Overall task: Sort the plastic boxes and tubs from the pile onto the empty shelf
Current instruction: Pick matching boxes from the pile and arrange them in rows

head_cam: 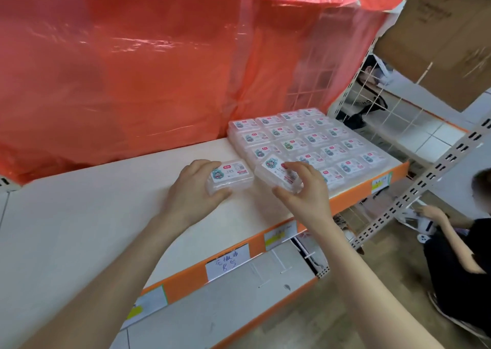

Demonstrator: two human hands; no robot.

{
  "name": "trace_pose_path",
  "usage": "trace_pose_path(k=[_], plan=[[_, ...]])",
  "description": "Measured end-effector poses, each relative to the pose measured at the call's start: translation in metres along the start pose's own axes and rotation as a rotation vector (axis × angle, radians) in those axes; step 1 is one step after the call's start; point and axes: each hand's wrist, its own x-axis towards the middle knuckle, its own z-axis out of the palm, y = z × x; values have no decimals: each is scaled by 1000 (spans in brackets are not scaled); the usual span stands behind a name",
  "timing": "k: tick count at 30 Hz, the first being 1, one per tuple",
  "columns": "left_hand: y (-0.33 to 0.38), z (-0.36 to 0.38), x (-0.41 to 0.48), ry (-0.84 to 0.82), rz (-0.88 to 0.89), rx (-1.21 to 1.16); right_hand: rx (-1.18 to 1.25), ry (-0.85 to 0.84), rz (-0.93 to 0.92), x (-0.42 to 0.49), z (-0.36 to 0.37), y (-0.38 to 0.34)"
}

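Note:
On the white shelf board, several small clear plastic boxes with cartoon labels stand in neat stacked rows at the right end. My left hand grips one clear box that sits on the board just left of the rows. My right hand holds another clear box, tilted, at the front left corner of the rows. The two held boxes lie side by side, nearly touching.
A red plastic sheet hangs behind the shelf. The shelf's orange front edge carries paper labels. A lower white shelf lies below. Cardboard boxes sit at the upper right. Another person crouches at the right by a perforated upright.

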Motion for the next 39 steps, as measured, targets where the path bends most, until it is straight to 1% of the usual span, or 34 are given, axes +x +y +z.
trace_pose_path(k=[6,11,15,21,26,33,39], plan=[[14,12,31,21,-25,16,22,-26,-18,38,-7,22],[37,35,60,57,-69,-3,47,-49,-38,81,-19,55],[61,59,90,97,-110,-12,53,-117,-63,119,-35,88],[99,94,138,123,-140,72,13,-172,-104,171,-54,136],[127,117,172,83,-188,110,-49,-237,-142,209,-65,166],[150,145,207,-2,-217,158,-98,-346,-146,248,-70,193],[154,162,231,8,-224,157,-130,-409,-97,266,-68,207]])
